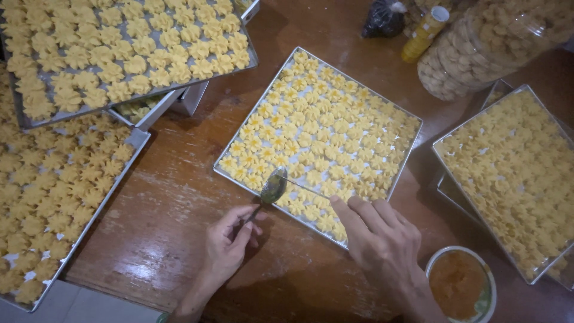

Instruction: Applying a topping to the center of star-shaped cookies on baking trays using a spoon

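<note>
Two hands working at the near edge of a square metal tray [402, 160] on a brown wooden table [161, 221]. Left hand [226, 245] pinching the handle of a metal spoon [272, 188], its dull bowl hovering over the tray's near rim. Right hand [382, 236] gripping a thin stick [305, 187] between fingertips, the tip touching the spoon's bowl. Lying in rows across that tray, small pale yellow flower-shaped cookies [317, 128], many dotted orange at the centre (too many to count). Sitting around it, four more trays showing cookies: two at left [54, 179], stacked over a part-hidden one, one at right [514, 179]. Standing near the right wrist, one round bowl of orange jam [457, 284]; lying at top right, one clear jar of cookies [490, 42]
</note>
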